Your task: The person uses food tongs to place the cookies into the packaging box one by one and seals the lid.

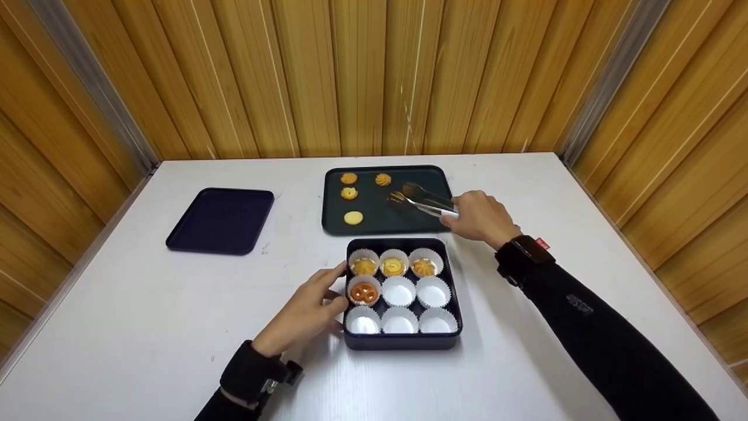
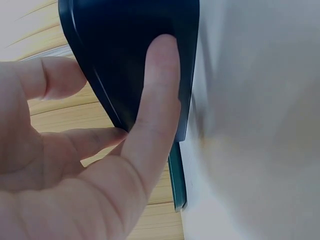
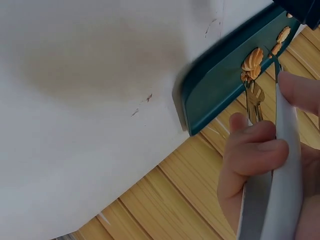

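My right hand (image 1: 482, 215) grips a pair of metal tongs (image 1: 432, 209) by the handles. The tongs' ends are over the dark green tray (image 1: 374, 228), at a brown cookie (image 1: 395, 197); I cannot tell whether they pinch it. In the right wrist view, fingers curl round the tongs (image 3: 287, 165) near piped cookies (image 3: 253, 60). My left hand (image 1: 310, 307) rests against the left side of a dark box (image 1: 403, 341), its fingers fairly straight. In the left wrist view, one finger presses along the box wall (image 2: 115, 55). White paper cups (image 1: 400, 291) fill the box; several hold cookies, including a pretzel-shaped one (image 1: 363, 293).
On the green tray also lie a swirled cookie (image 1: 383, 179), a pale round cookie (image 1: 353, 218) and others along the left. A dark purple tray (image 1: 222, 222) stands at the left of the white table (image 1: 175, 316). Wood-patterned walls (image 1: 356, 76) enclose the table's back and sides.
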A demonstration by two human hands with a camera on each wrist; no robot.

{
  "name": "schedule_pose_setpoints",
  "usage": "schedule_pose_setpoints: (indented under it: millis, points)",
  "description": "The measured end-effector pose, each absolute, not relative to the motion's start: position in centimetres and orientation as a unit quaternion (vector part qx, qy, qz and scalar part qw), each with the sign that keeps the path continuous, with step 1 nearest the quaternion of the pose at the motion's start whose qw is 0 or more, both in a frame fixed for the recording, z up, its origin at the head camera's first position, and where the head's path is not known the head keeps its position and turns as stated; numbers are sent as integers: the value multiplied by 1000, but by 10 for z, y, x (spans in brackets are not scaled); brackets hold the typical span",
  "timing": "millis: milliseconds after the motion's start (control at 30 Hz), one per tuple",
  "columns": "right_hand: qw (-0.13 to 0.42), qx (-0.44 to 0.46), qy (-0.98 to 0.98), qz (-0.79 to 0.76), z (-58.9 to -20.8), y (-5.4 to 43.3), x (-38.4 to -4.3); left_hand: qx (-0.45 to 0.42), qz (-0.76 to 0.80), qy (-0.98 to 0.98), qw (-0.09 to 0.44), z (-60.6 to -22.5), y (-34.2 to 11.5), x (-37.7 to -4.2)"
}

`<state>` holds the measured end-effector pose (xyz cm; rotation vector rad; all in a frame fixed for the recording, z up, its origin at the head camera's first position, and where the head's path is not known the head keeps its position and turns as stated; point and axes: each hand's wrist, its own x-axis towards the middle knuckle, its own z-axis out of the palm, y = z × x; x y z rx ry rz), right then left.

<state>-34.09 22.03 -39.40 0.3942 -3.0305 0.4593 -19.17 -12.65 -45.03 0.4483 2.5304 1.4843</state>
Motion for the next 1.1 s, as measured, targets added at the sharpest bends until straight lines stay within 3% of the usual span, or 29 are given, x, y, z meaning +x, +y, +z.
schedule_pose_setpoints:
  millis: [400,833,1100]
  points:
    - [45,129,-986,93,-394,210,-351,157,498,849,80,-449,-125,-192]
    - [-31,133,-991,2,-349,206,-348,156,488,855,74,-449,-126,-192]
    - [-25,147,-989,1,-352,210,-346,151,488,856,76,-450,-127,-192]
